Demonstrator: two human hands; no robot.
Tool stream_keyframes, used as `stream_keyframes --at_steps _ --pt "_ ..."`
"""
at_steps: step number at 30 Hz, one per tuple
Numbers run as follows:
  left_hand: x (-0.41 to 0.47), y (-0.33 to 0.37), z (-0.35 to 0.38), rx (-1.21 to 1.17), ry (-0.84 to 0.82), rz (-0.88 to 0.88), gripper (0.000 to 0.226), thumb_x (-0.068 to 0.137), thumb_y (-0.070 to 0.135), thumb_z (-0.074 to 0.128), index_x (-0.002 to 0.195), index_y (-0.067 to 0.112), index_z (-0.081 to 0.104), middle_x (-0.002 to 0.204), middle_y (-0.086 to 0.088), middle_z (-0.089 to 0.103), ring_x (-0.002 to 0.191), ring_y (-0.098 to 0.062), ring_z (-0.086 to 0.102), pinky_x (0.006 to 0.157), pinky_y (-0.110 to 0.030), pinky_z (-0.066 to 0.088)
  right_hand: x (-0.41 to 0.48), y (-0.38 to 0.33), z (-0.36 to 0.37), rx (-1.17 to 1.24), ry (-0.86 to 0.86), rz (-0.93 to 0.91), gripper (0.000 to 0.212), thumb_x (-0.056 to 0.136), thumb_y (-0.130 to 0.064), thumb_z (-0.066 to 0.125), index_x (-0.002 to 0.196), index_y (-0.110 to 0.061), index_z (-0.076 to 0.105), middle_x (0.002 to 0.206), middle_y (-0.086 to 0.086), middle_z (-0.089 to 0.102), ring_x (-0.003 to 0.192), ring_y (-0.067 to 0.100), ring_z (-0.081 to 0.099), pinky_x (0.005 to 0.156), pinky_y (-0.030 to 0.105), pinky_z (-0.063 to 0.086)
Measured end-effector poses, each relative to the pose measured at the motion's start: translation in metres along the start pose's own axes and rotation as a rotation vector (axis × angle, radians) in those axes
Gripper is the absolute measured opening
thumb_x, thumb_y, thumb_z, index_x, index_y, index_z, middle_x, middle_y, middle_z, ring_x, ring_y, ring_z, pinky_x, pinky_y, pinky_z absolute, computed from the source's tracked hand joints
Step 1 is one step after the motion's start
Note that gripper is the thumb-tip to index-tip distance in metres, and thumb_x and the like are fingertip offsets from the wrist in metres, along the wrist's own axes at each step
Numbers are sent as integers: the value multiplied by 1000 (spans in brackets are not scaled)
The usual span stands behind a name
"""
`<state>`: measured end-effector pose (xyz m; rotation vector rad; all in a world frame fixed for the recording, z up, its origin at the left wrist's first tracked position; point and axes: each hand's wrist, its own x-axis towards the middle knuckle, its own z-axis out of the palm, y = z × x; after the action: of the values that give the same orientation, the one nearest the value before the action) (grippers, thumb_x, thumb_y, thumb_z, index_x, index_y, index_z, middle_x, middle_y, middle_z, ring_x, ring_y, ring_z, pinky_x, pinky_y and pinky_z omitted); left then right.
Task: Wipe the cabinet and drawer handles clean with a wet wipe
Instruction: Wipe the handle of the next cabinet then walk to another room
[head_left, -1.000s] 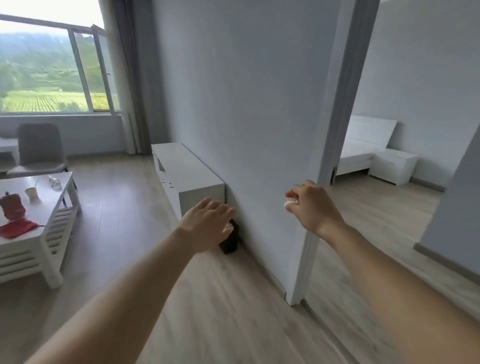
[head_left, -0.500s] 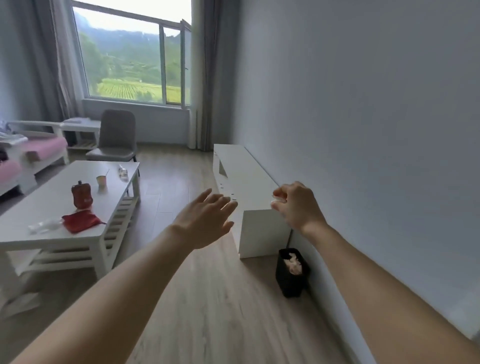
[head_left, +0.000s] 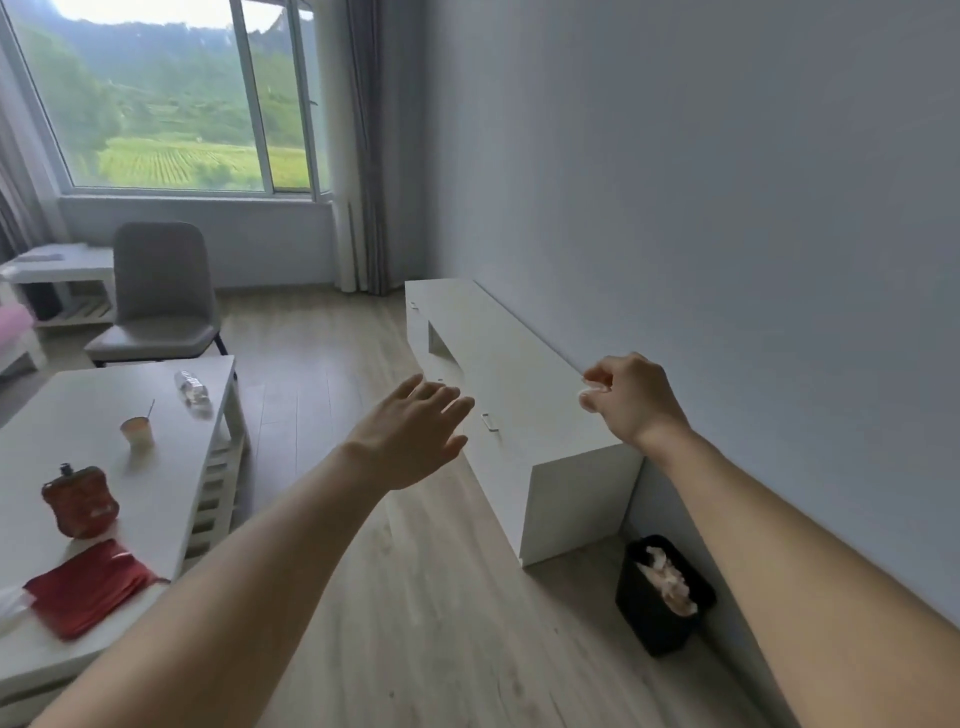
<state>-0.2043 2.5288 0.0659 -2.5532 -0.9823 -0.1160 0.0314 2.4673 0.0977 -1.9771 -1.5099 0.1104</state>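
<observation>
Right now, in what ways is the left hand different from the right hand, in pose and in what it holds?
The left hand has straight, spread fingers and holds nothing; the right hand has curled fingers that pinch a small white wipe. The left hand shows before the front edge of the white cabinet; the right hand shows over its top, nearer the wall. Both are bare and stretched forward toward the cabinet.

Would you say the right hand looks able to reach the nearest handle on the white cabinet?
Probably yes: the right hand, pinching a wipe, hovers over the cabinet, with nothing between it and that handle.
</observation>
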Motion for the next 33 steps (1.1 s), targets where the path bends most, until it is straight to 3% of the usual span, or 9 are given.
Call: stream_keyframes --at_steps 11,16,20,25,33 --pt "173 -210 115 -39 -6 42 53 103 43 27 149 16 24 152 -4 31 140 -19 26 116 -30 10 255 -57 134 -1 -2 25 26 83 -14 63 108 -9 65 112 12 55 100 27 57 89 34 47" --pt "245 -296 178 -53 -3 80 53 103 43 25 149 17 22 154 -2 26 143 -17 20 117 -30 6 352 -87 203 46 27 17 22 82 -13 63 103 -10 67 106 9 57 89 22 57 80 25 44" --pt "301 -361 241 -42 17 190 54 103 43 24 150 16 22 155 -3 24 143 -17 19 116 -30 6 416 -84 275 84 71 138 22 80 -11 65 102 -9 68 106 10 60 88 19 55 77 21 39" --pt "371 -432 313 -27 -43 334 53 103 43 23 149 17 24 156 -4 23 142 -17 21 117 -29 8 473 -73 340 107 83 318 27 80 -13 68 107 -9 67 112 12 63 99 24 58 84 24 42" --pt "516 -431 411 -110 -64 587 53 103 44 25 149 16 24 156 -4 22 143 -18 20 117 -31 9 535 -8 396 106 192 583 24 83 -13 68 106 -9 66 112 11 61 95 21 56 82 22 39"
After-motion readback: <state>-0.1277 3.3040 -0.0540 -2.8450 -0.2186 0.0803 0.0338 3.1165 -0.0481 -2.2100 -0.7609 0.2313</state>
